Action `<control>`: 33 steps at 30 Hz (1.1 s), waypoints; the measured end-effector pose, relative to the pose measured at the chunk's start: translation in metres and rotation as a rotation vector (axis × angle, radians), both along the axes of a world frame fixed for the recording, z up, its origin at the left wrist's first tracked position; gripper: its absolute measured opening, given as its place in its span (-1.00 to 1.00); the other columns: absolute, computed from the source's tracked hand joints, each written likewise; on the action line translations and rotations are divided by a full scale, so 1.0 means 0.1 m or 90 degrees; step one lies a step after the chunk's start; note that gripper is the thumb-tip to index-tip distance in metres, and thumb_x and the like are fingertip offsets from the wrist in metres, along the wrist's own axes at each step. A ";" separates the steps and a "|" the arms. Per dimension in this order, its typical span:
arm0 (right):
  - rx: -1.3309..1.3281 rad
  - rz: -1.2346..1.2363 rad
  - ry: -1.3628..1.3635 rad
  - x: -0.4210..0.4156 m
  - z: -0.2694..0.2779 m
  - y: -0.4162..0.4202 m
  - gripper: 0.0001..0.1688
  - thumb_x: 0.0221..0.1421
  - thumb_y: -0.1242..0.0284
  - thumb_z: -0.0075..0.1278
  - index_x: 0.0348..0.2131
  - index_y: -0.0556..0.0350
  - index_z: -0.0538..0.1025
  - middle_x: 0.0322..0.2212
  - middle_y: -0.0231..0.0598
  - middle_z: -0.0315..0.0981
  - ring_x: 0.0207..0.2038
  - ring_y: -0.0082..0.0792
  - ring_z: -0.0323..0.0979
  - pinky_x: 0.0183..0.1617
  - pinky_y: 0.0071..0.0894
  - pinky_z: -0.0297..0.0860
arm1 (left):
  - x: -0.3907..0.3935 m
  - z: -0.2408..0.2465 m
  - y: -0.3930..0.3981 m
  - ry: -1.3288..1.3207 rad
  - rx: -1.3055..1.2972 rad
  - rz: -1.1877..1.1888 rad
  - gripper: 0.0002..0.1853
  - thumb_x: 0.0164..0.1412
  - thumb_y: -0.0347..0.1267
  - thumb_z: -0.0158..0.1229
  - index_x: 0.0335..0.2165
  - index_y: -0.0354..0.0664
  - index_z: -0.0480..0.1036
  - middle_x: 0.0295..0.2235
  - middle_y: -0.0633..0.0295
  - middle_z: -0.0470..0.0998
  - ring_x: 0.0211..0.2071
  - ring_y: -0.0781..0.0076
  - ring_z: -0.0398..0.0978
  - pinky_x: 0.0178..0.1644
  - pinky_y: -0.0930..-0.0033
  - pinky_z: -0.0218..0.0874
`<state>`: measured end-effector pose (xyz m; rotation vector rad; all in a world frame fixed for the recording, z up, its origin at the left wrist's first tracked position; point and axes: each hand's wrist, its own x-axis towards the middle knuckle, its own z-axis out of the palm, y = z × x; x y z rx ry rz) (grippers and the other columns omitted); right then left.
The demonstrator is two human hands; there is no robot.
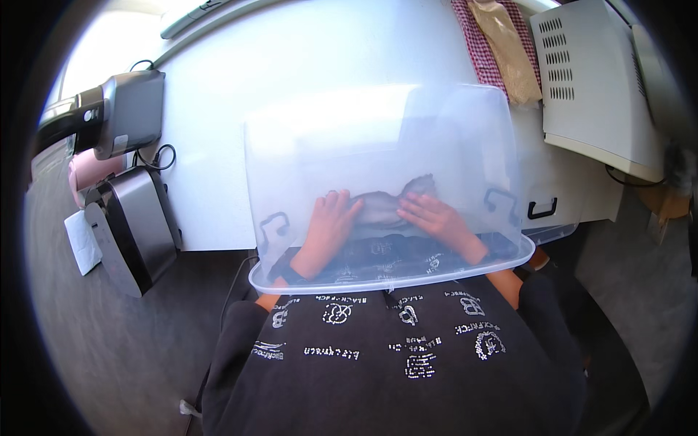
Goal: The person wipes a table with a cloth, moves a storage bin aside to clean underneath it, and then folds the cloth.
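In front of me a translucent plastic storage box [349, 136] lies over the white table, its open rim facing my body. Both my forearms reach in through that opening. Seen hazily through the plastic, a thin grey fabric piece [377, 211] with darker edges lies between my hands. My left hand [330, 226] holds its left end, thumb towards the middle. At the right, my right hand [433, 217] has its fingers over the gathered part, and a flap of fabric sticks up beyond them. The underside of the fabric is hidden.
A white appliance with vent slots [594, 82] stands at right, beside a red checked cloth [473, 38] under a tan bag [504, 52]. Left are a grey appliance [133, 111], a silver-black machine [142, 218] and a pink container [92, 171]. The table's front edge [218, 249] runs near my lap.
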<state>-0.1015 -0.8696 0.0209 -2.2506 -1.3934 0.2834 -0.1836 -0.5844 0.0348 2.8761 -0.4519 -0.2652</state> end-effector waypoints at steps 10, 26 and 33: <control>0.104 -0.066 -0.149 0.32 -0.14 0.48 -0.61 -0.06 0.56 0.08 -0.15 0.06 0.62 -0.06 -0.30 0.56 0.02 -0.25 0.48 0.00 -0.28 0.47 | 0.28 -0.14 0.17 -0.177 -0.041 0.102 -0.68 0.06 -0.45 0.01 -0.14 -0.10 0.44 -0.34 0.18 0.37 -0.26 0.20 0.34 -0.22 0.20 0.14; -0.007 -0.029 -0.112 -0.21 0.32 0.27 -0.54 0.03 0.48 0.10 -0.02 0.11 0.53 0.04 -0.17 0.44 0.11 -0.19 0.38 0.17 -0.18 0.32 | -0.36 0.22 -0.06 -0.137 -0.072 0.149 -0.32 -0.01 -0.28 0.33 0.11 -0.15 0.36 0.09 0.08 0.34 0.07 0.06 0.31 0.18 0.02 0.10; 0.008 -0.183 -0.055 -0.35 0.08 0.26 -0.56 0.11 0.37 0.12 -0.02 0.11 0.51 0.00 -0.18 0.44 0.08 -0.21 0.37 0.11 -0.22 0.31 | -0.52 -0.01 0.08 -0.124 -0.133 0.225 -0.42 0.13 -0.23 0.25 0.06 -0.32 0.38 0.08 0.04 0.35 0.12 0.09 0.27 0.29 -0.04 -0.05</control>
